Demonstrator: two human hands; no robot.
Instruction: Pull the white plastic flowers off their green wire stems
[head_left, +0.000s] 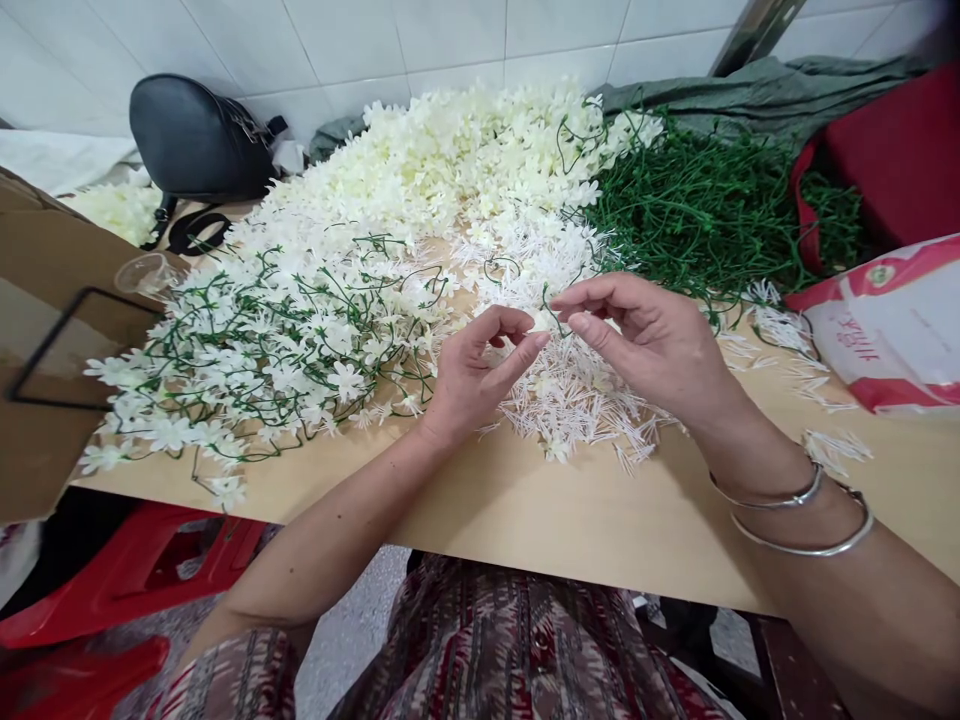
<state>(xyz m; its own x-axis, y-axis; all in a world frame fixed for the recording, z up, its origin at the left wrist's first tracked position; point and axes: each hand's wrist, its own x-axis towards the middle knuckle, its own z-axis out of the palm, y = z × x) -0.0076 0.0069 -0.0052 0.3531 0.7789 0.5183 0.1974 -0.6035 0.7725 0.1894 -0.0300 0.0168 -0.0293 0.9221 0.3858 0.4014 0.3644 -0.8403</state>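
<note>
My left hand [484,372] is closed in a pinch, thumb and forefinger close together. Whatever sits at its fingertips is too small to make out against the white pieces behind. Just to its right, my right hand [652,345] pinches a thin green plastic stem [547,300] between thumb and fingers. Both hands hover over a heap of small white stamen-like sticks [592,405]. Left of them lies a pile of white artificial flowers on green stems [300,340]. Loose cream flower heads [450,150] are heaped behind.
A tangle of green stems [720,210] lies at the back right, near a red bag [900,150] and a white-and-red packet [885,330]. A black bag [202,140] stands at the back left. The cardboard box [60,330] borders the left side; red stools [112,575] are below.
</note>
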